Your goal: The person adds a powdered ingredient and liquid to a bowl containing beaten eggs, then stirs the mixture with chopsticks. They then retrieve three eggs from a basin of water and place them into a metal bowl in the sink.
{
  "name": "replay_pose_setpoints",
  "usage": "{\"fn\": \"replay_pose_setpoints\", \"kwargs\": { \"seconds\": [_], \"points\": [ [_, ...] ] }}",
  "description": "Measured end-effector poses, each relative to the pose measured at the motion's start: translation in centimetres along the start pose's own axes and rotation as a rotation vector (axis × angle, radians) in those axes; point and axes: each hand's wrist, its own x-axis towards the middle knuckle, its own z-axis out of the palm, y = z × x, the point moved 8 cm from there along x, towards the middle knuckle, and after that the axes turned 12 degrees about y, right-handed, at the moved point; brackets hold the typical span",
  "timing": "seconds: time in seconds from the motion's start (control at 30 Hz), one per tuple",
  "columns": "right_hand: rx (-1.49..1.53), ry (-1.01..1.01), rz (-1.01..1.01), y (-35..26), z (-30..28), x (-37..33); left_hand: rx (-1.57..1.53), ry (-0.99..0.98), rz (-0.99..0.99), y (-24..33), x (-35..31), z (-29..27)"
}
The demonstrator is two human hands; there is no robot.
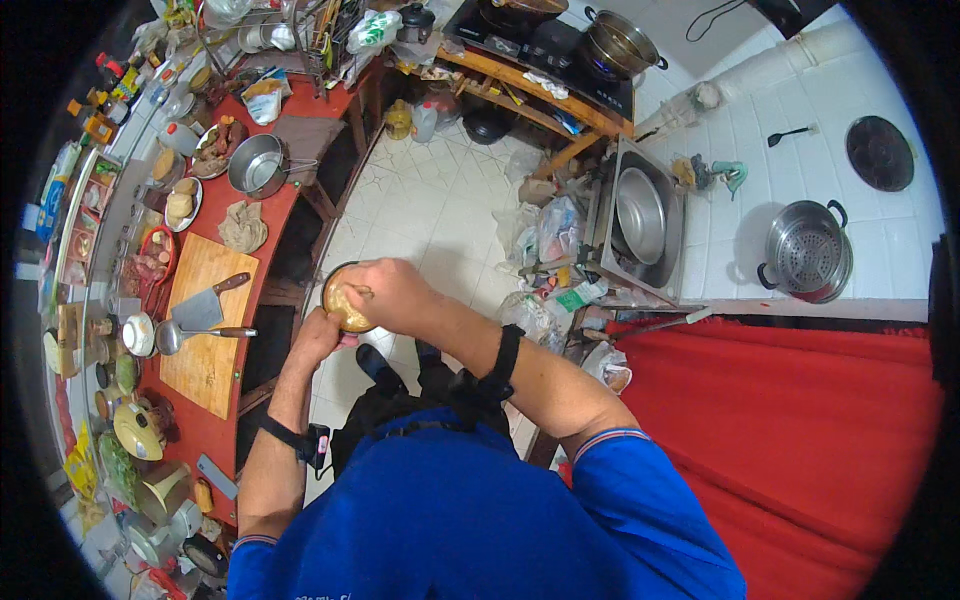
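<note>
One head-worn fisheye view, facing steeply down, fingers (370, 273) close below, floor (400, 215) farther off

Bright light, fisheye-bent edges, black corners

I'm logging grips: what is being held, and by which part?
The left hand holds a round, dark-rimmed bowl of yellowish mixture by its near-left edge. The right hand is curled over the bowl; whether it grips anything cannot be told.

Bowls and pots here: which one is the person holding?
The bowl with yellowish contents: the left hand holds it, the right hand is over it. The saucepan stands on the red table, the steamer on white tiles.
</note>
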Motion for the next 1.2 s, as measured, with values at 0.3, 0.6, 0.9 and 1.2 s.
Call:
{"fn": "replay_pose_setpoints", "kwargs": {
  "seconds": [0.3,0.6,0.9,1.2],
  "points": [
    [0.368,0.012,0.176,0.4,-1.7,-0.1,0.016,0.006,0.131,3.0,-0.5,0.9],
    [0.148,-0.025,0.167,0.1,-2.0,0.9,0.078,0.095,0.139,-0.1,0.7,0.3],
    [0.052,-0.261,0.152,-0.8,0.2,0.4,-0.117,0.130,-0.013,-1.5,-2.0,-0.9],
    [0.062,-0.318,-0.002,-3.1,0.7,0.3,-0.136,0.206,-0.026,-1.7,-4.0,-2.1]
  ]
}}
